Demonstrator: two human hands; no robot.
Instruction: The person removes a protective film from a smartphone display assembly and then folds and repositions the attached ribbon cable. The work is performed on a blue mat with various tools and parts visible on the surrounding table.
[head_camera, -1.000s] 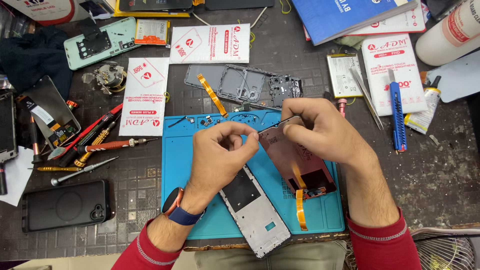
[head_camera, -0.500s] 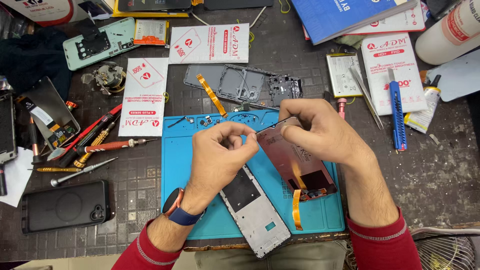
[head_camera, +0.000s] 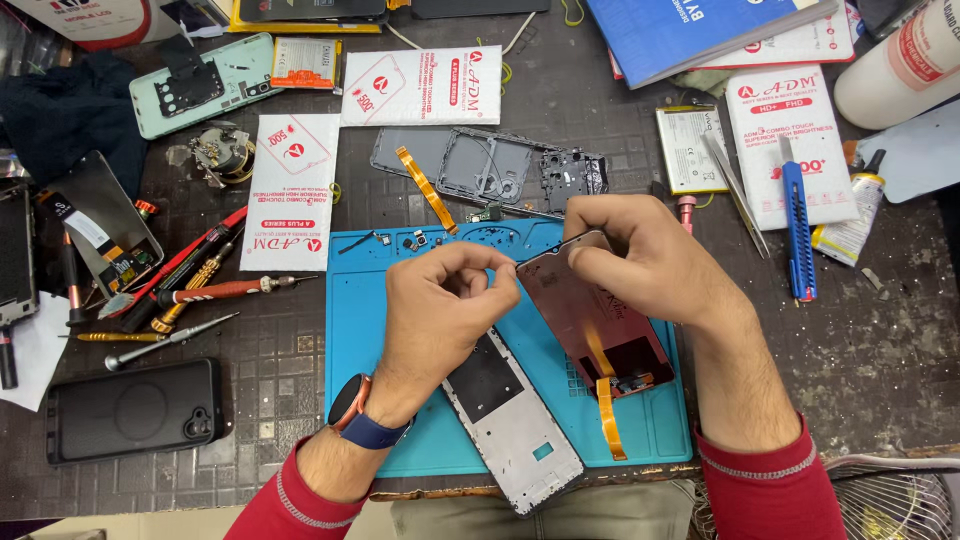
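My right hand (head_camera: 655, 262) grips the top end of a dark reddish phone display panel (head_camera: 585, 320) and holds it tilted over the blue work mat (head_camera: 360, 330). An orange flex cable (head_camera: 607, 405) hangs from the panel's lower end. My left hand (head_camera: 440, 315) is beside the panel's upper left corner, thumb and fingertips pinched together. Whatever lies between them is too small to make out. A silver phone mid-frame (head_camera: 515, 420) lies slanted on the mat below my left hand.
Screwdrivers (head_camera: 200, 295) and a black phone case (head_camera: 135, 410) lie at the left. White flat packets (head_camera: 295, 190), a dark phone frame (head_camera: 480, 165), a battery (head_camera: 690, 150), tweezers (head_camera: 735, 195), a blue knife (head_camera: 797, 230) and a glue bottle (head_camera: 850, 215) lie behind. A fan grille (head_camera: 890, 500) sits at the bottom right.
My right hand has closed over the panel's top end and tipped it up. My left hand's pinched fingers stay by the panel's corner, barely shifted.
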